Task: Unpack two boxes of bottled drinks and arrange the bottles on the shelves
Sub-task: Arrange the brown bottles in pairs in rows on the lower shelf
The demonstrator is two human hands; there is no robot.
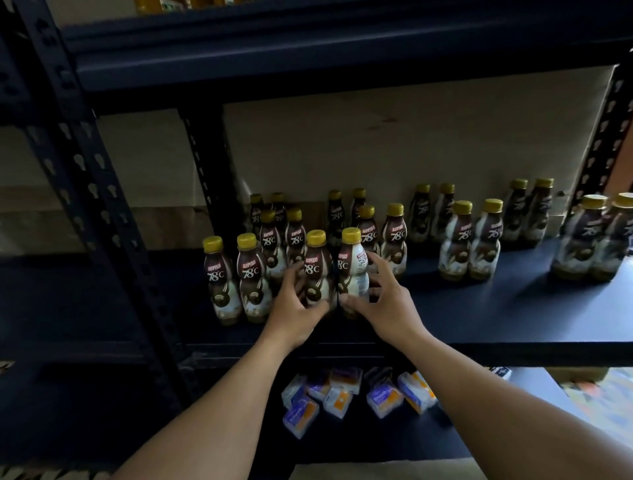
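Shelf: dark, matt, smooth board; front edge a painted metal rail
Posts: black painted metal, punched with keyhole slots
Bottles: glossy plastic with shiny printed sleeves
Caps: yellow plastic, ribbed sides, dull sheen
Backing: plain brown cardboard, matt
Packs, lower shelf: glossy clear wrap

The left hand covers the lower label of one front bottle, and the right hand hides the base of the bottle beside it. At the right edge of the frame the pair of bottles is smeared with blur. Small packets on the lower shelf carry print too blurred to read. Yellow items are cut off at the top edge.
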